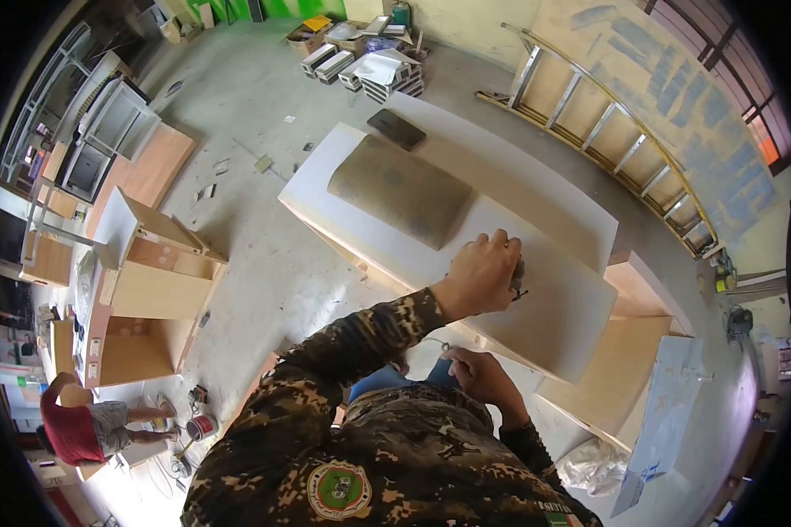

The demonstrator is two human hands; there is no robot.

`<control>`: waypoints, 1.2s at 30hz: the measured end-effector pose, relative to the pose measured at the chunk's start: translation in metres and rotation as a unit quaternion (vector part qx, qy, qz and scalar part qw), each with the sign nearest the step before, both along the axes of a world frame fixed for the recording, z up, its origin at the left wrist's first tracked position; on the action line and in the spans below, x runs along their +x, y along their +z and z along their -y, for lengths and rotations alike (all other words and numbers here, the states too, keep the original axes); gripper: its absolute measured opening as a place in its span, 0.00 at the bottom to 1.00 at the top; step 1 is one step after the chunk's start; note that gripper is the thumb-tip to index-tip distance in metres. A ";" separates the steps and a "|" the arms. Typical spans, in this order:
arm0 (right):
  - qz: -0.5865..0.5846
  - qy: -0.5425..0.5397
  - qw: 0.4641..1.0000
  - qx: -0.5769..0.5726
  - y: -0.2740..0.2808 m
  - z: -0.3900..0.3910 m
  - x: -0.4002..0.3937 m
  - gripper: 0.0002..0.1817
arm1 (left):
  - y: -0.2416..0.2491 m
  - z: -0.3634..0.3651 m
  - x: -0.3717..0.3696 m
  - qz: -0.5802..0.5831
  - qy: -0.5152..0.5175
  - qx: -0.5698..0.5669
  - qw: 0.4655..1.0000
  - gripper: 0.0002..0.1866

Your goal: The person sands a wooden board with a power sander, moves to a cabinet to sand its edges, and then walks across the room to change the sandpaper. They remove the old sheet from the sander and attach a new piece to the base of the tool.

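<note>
My left hand (486, 274) reaches over a white-topped board (536, 294), its fingers curled round a small dark object (518, 277) that is mostly hidden. A thin dark tip sticks out beside the fingers, near the board's surface. A brown, sandpaper-like sheet (400, 189) lies on the board just beyond this hand. Past the sheet, a dark phone (396, 129) rests on the white surface. My right hand (488, 382) is held close to my body, below the board's near edge. Its fingers are curled, and whatever they may hold is hidden.
A yellow ladder (606, 123) leans along the right wall. Wooden cabinets (154, 290) stand at left, with a person in a red shirt (75, 432) bending near a bucket (202, 428). Boxes (312, 35) and stacked pieces sit at the back. A grey panel (664, 422) is at right.
</note>
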State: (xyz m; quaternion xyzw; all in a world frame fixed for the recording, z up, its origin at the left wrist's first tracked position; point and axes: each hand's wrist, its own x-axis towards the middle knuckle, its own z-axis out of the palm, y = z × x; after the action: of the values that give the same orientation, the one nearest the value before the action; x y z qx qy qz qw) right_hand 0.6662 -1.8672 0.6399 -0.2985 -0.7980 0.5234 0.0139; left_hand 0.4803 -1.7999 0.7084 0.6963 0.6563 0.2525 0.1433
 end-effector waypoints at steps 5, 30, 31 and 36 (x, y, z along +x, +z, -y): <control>0.006 -0.048 0.997 -0.062 -0.004 0.004 0.001 0.14 | -0.010 -0.014 0.011 -0.005 -0.014 -0.008 1.000 0.29; -0.273 -0.071 0.952 -0.115 0.074 -0.139 0.102 0.08 | -0.114 -0.042 -0.102 -0.092 0.243 -0.038 0.965 0.45; -0.425 -0.180 0.887 -0.026 0.068 -0.150 0.088 0.09 | -0.118 -0.038 -0.098 -0.123 0.267 0.012 0.956 0.41; -0.175 -0.276 0.913 0.243 0.045 -0.295 0.067 0.12 | -0.081 0.033 -0.090 0.045 0.281 0.052 0.957 0.36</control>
State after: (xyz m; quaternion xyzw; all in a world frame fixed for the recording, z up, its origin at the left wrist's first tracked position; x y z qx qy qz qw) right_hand 0.7330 -1.5723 0.6846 -0.3975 -0.7715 0.3322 0.3694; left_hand 0.3899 -1.8331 0.6273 0.4782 0.8043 0.3477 0.0591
